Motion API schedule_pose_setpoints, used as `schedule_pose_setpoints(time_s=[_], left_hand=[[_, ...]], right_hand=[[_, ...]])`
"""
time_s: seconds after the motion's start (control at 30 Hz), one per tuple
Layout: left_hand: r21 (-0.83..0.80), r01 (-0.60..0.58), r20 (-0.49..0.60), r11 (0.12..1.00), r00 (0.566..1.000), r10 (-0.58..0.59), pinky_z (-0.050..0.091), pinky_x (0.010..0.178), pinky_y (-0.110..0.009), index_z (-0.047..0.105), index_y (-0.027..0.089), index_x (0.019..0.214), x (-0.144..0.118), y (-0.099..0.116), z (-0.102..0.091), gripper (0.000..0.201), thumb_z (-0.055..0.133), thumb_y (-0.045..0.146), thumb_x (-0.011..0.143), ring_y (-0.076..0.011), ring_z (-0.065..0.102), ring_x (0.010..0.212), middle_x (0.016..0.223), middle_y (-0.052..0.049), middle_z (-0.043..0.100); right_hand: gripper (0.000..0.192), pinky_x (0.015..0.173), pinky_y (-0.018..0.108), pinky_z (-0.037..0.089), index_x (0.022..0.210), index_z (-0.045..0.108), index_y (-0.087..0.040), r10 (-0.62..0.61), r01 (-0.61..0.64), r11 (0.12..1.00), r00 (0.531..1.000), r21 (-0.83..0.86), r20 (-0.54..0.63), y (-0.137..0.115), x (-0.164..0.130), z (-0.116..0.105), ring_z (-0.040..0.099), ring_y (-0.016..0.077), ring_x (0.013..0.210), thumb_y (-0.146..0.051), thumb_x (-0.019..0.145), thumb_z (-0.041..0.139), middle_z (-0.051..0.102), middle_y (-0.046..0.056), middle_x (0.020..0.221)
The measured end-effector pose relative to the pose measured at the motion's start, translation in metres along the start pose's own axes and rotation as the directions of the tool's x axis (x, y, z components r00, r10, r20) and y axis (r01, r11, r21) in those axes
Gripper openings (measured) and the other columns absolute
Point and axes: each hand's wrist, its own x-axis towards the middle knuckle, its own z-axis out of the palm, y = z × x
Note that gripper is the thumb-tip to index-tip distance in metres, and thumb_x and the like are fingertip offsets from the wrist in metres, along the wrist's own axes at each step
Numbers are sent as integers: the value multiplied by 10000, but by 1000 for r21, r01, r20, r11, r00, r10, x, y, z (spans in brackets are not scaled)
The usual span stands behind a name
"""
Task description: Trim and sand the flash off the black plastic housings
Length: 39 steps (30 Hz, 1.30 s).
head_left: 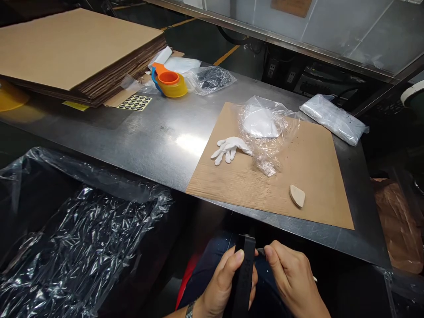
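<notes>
Your hands work below the near edge of the steel tabletop [159, 137], over your lap. Your left hand [225, 278] holds in a clenched grip a flat black strap-like piece [244, 278], upright. Your right hand [291, 278] pinches a thin tool at it. A clear plastic bag [265, 132] on brown cardboard sheet [308, 176] holds white material.

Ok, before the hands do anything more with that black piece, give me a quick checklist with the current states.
1. Left hand grips the black flat piece upright: ok.
2. Right hand pinches a thin tool at the piece's edge: ok; what the tool is, cannot tell.
3. Hands over the lap, below the metal table edge: ok.
4. Cardboard sheet lies flat on the table: ok.
5. White glove lies unworn on the sheet, both hands bare: not ok.
6. Tan pad near the sheet's front edge: ok.
</notes>
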Motion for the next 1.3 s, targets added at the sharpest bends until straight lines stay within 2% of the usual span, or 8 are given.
schedule_pose_setpoints(time_s=[0.37, 0.63, 0.83, 0.93, 1.13, 1.3], left_hand=[[28, 1, -37, 1000, 999, 0, 324, 340, -180, 500, 159, 940, -1, -3, -3, 497, 560, 597, 711, -67, 414, 331, 498, 37, 526], [26, 2, -59, 1000, 998, -1, 322, 353, -179, 518, 157, 916, -3, -6, -4, 439, 527, 566, 756, -62, 409, 340, 494, 34, 516], [18, 31, -62, 999, 998, -30, 300, 324, -175, 518, 163, 869, 1, -5, -3, 488, 587, 607, 678, -65, 398, 312, 458, 42, 514], [17, 36, -65, 999, 997, -34, 299, 318, -171, 525, 158, 876, 2, -3, -1, 509, 591, 617, 666, -63, 393, 308, 450, 45, 512], [-27, 50, -15, 998, 999, -50, 260, 308, -163, 533, 168, 885, 1, 0, -1, 490, 595, 603, 668, -57, 377, 292, 445, 51, 513], [-36, 52, 21, 998, 998, -51, 252, 316, -168, 544, 170, 897, 2, -1, -4, 441, 547, 577, 727, -62, 390, 291, 467, 45, 523]], right_hand=[[412, 417, 184, 229, 558, 368, -185, -61, 56, 990, 998, -130, -33, 0, 2, 0, 371, 48, 384, -332, 941, 335, 398, -50, 469], [435, 410, 179, 226, 553, 391, -183, -46, 42, 986, 999, -160, -18, 1, 0, 0, 396, 46, 367, -353, 946, 314, 434, -49, 457], [445, 413, 180, 213, 545, 384, -180, -43, 41, 985, 999, -167, -9, 2, 0, 2, 379, 45, 363, -357, 947, 306, 431, -48, 449], [436, 418, 182, 210, 549, 369, -182, -18, 18, 992, 1000, -124, 4, 3, 0, 2, 358, 47, 376, -359, 943, 311, 414, -49, 459], [422, 432, 184, 223, 564, 307, -190, 63, -72, 995, 992, 75, 111, 4, 0, -3, 327, 54, 421, -379, 941, 296, 356, -51, 494], [416, 435, 184, 232, 567, 329, -189, 62, -68, 996, 993, 62, 99, 4, -1, -2, 341, 54, 419, -370, 941, 302, 364, -51, 495]])
